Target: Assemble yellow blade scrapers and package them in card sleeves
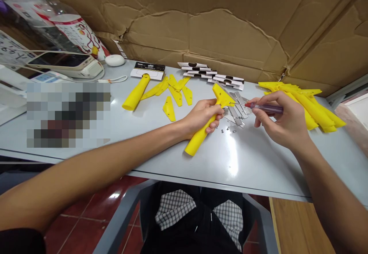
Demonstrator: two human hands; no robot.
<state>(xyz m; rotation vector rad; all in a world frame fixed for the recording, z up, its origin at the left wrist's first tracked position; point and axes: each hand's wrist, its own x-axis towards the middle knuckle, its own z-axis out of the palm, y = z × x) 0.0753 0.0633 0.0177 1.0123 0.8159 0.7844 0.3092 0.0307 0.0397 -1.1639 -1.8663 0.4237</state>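
On the pale table (258, 169), close to its front edge, a person's two bare hands are busy with a yellow handle (199, 137). The left hand (205, 116) wraps its fingers around the neck of the handle, with the thumb pressed on top. The round bottom end points down toward the person, and the wide flat head points up and away. The right hand (280, 117) pinches a see-through purple screwdriver (271, 109) between its thumb and fingers, close to the red front end. The thin metal rod points left, and its tip is at the right corner of the wide head. I cannot tell if the tip sits in a screw. Under and just beside the head lie grey metal strips (235, 115) in a messy heap. Some tiny screws (228, 128) lie in front of them. To the left are flat yellow pieces (169, 110), and next to them one more yellow tube (135, 94) leans its top on a black and white card (148, 71). Behind the heap is a stack of folded cards (201, 70). Past the right hand, more yellow handles (316, 106) lie in a pile. Big brown cardboard (230, 35) stands at the back.
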